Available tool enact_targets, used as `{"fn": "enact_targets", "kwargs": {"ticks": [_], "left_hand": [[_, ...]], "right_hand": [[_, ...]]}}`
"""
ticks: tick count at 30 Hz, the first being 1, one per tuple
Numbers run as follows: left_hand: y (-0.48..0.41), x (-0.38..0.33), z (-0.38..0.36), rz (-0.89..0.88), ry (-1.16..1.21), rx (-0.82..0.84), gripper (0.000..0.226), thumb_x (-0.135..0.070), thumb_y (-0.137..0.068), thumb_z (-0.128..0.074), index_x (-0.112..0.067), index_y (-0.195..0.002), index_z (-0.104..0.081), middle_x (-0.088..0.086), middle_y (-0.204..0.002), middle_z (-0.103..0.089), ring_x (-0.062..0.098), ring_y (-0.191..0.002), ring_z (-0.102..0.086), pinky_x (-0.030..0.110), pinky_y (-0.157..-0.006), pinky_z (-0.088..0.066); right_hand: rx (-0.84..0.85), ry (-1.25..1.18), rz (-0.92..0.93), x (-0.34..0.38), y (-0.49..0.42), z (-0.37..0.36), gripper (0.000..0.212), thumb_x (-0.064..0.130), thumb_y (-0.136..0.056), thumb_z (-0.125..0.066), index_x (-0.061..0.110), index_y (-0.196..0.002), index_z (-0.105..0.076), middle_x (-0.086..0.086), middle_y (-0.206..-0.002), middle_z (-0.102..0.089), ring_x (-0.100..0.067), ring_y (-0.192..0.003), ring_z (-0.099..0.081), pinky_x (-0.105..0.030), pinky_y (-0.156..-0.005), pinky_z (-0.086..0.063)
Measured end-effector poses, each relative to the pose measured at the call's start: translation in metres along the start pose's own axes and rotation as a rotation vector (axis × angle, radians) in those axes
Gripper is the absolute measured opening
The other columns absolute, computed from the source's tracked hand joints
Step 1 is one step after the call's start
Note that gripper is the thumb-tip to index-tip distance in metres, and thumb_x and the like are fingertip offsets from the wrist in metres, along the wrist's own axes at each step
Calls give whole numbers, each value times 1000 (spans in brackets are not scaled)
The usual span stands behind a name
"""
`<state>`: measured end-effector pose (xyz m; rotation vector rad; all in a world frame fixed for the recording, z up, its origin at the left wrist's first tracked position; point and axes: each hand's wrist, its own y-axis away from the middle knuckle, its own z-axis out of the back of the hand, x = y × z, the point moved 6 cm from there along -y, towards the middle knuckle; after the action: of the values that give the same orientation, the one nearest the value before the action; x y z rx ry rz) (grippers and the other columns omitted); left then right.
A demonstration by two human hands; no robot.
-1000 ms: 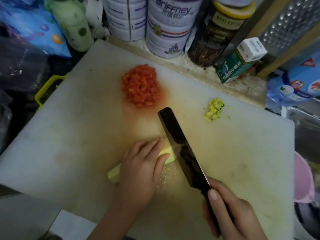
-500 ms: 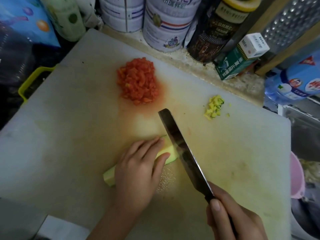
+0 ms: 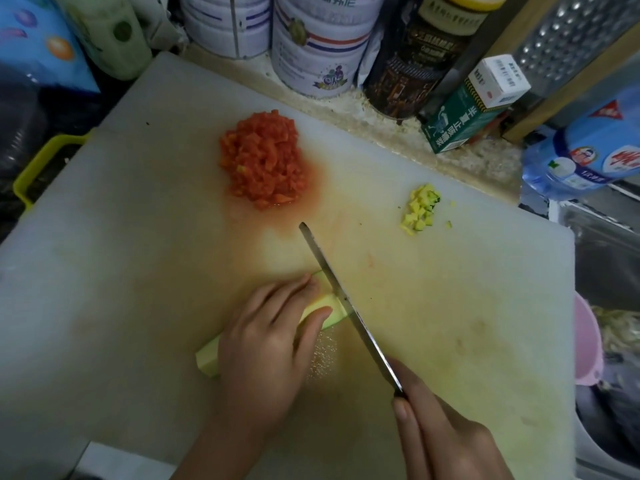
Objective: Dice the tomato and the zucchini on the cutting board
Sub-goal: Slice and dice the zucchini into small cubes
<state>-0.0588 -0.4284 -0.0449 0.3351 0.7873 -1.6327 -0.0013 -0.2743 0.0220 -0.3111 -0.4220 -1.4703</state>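
Since the earlier frames the knife (image 3: 350,306) has been turned upright, so that its blade, shown broad and dark before, is now seen edge-on as a thin line set against the far end of the zucchini (image 3: 207,357). The zucchini, a pale peeled length, is laid on the near middle of the cutting board (image 3: 138,254) and is held down by the left hand (image 3: 266,341), whose fingers are curved over its top while the thumb is pressed to its near side, just beside the blade. The knife handle is gripped by the right hand (image 3: 446,441) at the board's near edge, with the thumb laid along the top. A heap of diced tomato (image 3: 265,161) is piled on the far part of the board in a reddish wet patch, and a small heap of diced zucchini (image 3: 420,207) is placed well apart to its right. Beyond the board, white tins (image 3: 318,46), a dark jar (image 3: 415,64), a green carton (image 3: 460,119) and a metal grater (image 3: 575,39) are ranged along the counter.
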Motion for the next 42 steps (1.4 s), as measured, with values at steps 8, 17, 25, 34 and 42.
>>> {"fn": "enact_targets", "kwargs": {"ticks": [8, 17, 25, 34, 42], "left_hand": [[1, -1, 0, -21, -1, -39, 26, -28, -88, -69, -11, -107, -76, -3, -109, -73, 15, -96, -66, 30, -82, -51], [3, -4, 0, -30, -13, -56, 24, -26, -90, -69, -11, -107, -75, -2, -111, -72, 17, -96, -68, 37, -77, -56], [5, -4, 0, -21, -49, -55, 26, -28, -90, -68, -12, -109, -75, -2, -113, -72, 18, -94, -68, 35, -77, -55], [4, -3, 0, 26, -25, -41, 21, -27, -88, -69, -11, -100, -74, -3, -112, -72, 15, -101, -67, 35, -76, -57], [4, -4, 1, 11, -23, -42, 24, -28, -90, -62, -11, -102, -75, -4, -111, -72, 13, -103, -66, 30, -80, -55]], "right_hand": [[111, 114, -73, -2, -10, -1, 42, 46, -102, -11, 34, -111, -50, 19, -54, -29, -7, -33, -41, -14, -34, -28], [221, 158, -15, -11, -24, -11, 37, 46, -101, -13, 27, -102, -45, 19, -51, -3, -12, -38, -19, -19, -36, -12], [282, 64, -8, -16, -47, -41, 17, 40, -97, -24, 28, -94, -35, 17, -49, -19, -15, -36, -27, -27, -40, -12], [216, -403, -127, -31, -37, -7, 31, 62, -86, -28, 38, -82, -48, -13, -52, -49, -13, -37, -41, -31, -41, -32], [183, -374, -97, -33, -18, -4, 42, 80, -81, -20, 49, -92, -47, -15, -54, -49, -14, -38, -41, -23, -43, -31]]}}
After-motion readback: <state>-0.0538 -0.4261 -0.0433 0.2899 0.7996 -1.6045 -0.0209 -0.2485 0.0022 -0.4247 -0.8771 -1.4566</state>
